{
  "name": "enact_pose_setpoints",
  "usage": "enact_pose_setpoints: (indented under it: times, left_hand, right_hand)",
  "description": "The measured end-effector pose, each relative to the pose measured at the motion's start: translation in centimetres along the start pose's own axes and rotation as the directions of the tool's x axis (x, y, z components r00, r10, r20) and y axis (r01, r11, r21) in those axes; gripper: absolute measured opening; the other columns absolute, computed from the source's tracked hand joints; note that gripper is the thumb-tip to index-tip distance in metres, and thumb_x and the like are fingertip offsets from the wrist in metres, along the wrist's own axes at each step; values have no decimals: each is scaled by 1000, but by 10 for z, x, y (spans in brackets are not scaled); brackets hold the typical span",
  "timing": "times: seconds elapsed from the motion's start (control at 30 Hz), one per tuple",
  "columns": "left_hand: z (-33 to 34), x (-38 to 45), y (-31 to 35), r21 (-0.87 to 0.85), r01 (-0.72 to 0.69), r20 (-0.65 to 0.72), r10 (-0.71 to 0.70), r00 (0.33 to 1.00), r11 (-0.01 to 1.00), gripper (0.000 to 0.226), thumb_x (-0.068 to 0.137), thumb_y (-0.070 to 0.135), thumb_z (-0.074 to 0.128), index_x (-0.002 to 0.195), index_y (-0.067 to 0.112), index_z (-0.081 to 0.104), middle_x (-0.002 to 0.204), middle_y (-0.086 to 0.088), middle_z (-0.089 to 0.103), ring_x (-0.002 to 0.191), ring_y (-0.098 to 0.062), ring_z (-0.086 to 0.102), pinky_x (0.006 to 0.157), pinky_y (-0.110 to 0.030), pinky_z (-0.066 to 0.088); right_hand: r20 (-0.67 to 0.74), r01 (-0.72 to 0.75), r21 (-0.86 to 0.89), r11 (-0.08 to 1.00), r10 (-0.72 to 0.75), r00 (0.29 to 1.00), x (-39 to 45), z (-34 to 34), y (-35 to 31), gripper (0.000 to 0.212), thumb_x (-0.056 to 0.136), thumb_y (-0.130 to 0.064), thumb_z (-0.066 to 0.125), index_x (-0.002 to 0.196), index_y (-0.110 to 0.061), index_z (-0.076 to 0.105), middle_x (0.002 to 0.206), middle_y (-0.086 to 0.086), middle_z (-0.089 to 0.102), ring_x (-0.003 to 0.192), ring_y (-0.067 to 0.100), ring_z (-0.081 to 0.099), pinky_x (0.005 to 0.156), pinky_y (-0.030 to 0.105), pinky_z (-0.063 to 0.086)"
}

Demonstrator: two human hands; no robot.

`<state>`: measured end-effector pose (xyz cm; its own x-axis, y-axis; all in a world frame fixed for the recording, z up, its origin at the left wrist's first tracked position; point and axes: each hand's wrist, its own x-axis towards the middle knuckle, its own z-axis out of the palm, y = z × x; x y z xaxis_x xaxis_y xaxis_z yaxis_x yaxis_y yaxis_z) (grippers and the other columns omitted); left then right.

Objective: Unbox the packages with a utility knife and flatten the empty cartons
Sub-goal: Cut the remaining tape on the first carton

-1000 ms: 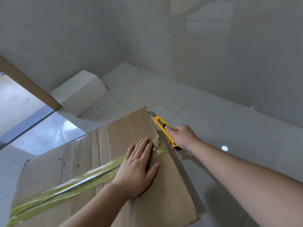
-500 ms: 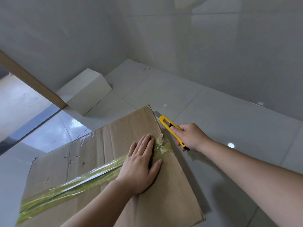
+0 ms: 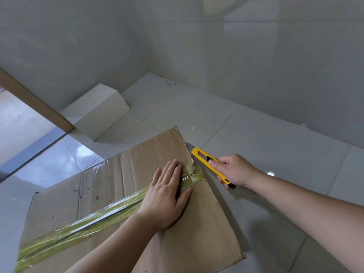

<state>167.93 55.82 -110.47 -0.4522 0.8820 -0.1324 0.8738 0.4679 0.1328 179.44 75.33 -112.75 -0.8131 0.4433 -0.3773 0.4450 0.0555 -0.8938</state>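
A brown cardboard carton (image 3: 102,186) fills the lower left, its top seam sealed with a strip of yellowish clear tape (image 3: 94,219). My left hand (image 3: 167,196) lies flat on the carton's top, fingers straight, over the tape near the right edge. My right hand (image 3: 234,170) grips a yellow utility knife (image 3: 204,160) just beyond that edge. The knife's blade end points up and left, close to the carton's far right side. The blade tip itself is hard to make out.
A white rectangular block (image 3: 98,111) sits on the tiled floor against the wall behind the carton. A brown door frame (image 3: 35,105) runs diagonally at the left. Grey walls close the corner behind; open floor tiles (image 3: 275,146) lie to the right.
The view has shifted slightly. My right hand and the knife sit a little lower along the carton's right edge; my left hand stays pressed on the tape.
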Motion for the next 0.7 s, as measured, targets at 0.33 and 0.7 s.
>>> enact_pose_setpoints:
  times: [0.33, 0.7]
  left_hand:
    - [3, 2, -1, 2, -1, -14, 1, 1000, 1000, 76, 90, 63, 12, 152, 22, -1, 158, 11, -9, 142, 0, -18, 116, -25, -12]
    - [7, 4, -4, 9, -9, -11, 9, 1000, 1000, 80, 86, 67, 4, 153, 24, -2, 158, 12, -11, 142, 0, -20, 117, -27, -11]
  right_hand:
    - [88, -47, 0, 999, 47, 995, -2, -14, -5, 34, 97, -37, 52, 80, -9, 58, 55, 3, 55, 39, 16, 46, 46, 25, 40]
    - [205, -40, -97, 994, 59, 977, -12, -36, -8, 39, 98, -18, 53, 137, -21, 51, 70, 8, 61, 48, 14, 55, 50, 24, 49]
